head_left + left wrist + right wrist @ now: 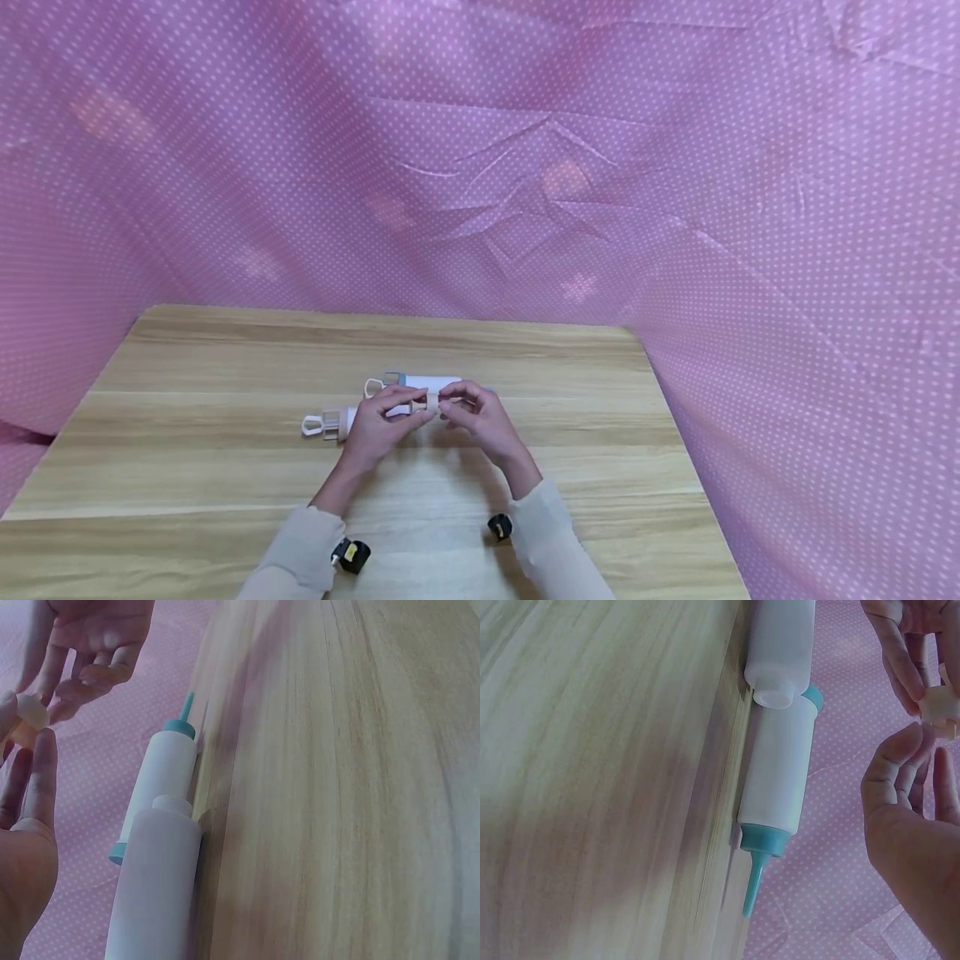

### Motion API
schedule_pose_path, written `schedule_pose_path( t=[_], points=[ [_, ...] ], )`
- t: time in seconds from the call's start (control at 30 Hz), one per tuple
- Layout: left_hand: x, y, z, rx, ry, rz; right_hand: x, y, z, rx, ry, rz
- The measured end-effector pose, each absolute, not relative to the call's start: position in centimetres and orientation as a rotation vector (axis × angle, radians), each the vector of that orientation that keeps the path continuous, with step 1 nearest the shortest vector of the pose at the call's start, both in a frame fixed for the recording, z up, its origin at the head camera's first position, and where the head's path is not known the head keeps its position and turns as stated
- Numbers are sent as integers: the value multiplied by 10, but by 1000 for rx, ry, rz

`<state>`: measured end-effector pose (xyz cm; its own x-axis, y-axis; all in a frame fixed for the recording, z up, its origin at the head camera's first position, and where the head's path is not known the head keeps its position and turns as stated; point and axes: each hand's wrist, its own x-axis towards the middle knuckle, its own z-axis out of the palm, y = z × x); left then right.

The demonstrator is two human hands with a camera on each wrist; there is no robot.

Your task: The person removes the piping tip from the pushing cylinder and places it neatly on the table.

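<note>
Left hand [378,425], lower centre of the head frame, is pinching a small pale piece [432,402] at the fingertips. Right hand [483,421] is facing it from just right, fingers bending; cannot tell whether they are gripping. Piece is sitting between the hands, over the wooden table [225,475]. Main risk: fingertips are covering little surface, so a crooked pull or twist could be popping it loose and sending it onto the wood. Second: bare-necked bottle [157,877] and teal-capped bottle [776,765] are lying on their sides near; a dipping hand could be nudging one into rolling.
</note>
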<state>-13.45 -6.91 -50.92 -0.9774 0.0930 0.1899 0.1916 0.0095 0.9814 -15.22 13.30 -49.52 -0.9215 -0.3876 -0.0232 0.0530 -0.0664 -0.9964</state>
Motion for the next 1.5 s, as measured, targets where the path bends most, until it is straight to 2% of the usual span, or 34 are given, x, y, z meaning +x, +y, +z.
schedule_pose_path(
  t=[0.6, 1.5],
  points=[
    [-131, -60, -514, -375, -2099, -2141, -149, 131, -498, -319, 1840, -2105],
    [-141, -46, -520, -77, -2120, -1957, -152, 144, -496, -174, 1958, -2207]
  ],
)
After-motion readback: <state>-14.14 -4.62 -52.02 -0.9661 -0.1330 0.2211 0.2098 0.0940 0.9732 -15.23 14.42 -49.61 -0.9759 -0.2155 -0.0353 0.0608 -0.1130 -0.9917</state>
